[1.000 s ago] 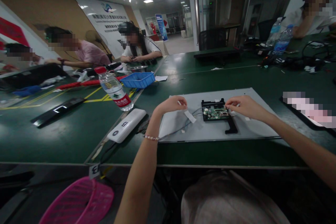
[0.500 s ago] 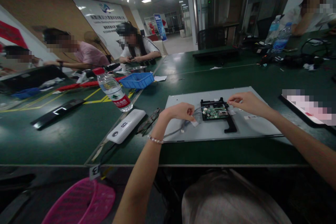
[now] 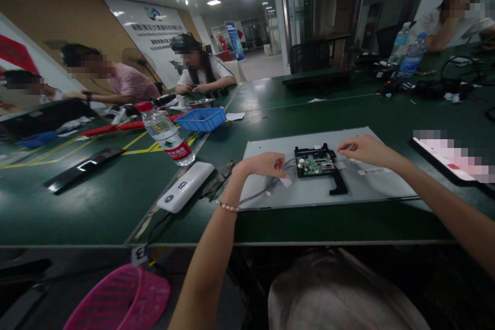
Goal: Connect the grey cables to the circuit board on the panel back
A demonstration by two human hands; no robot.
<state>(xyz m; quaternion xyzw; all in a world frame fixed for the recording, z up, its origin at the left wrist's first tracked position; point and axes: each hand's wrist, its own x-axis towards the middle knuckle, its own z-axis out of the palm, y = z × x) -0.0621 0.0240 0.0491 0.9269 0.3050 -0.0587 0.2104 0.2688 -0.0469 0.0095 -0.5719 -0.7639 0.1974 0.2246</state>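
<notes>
A flat grey panel [image 3: 309, 191] lies on the green table, with a green circuit board [image 3: 317, 166] in a black frame [image 3: 339, 183] on top of it. My left hand [image 3: 267, 165] is just left of the board, its fingers curled at the grey cables [image 3: 257, 195] and a small white tag [image 3: 285, 182]; what it pinches is too small to make out. Right of the frame, my right hand [image 3: 358, 148] hovers with fingertips pressed together. Anything between those fingertips is hidden.
Left of the panel are glasses [image 3: 218, 180], a white power bank [image 3: 185, 187], a water bottle [image 3: 168, 136] and a blue tray [image 3: 201, 119]. A phone [image 3: 456, 165] lies at right. Below the table edge is a pink basket [image 3: 119, 299]. Several people sit around.
My right hand has shifted very slightly right, away from the black frame. My left hand stays nearly in place. The whole view has moved a little.
</notes>
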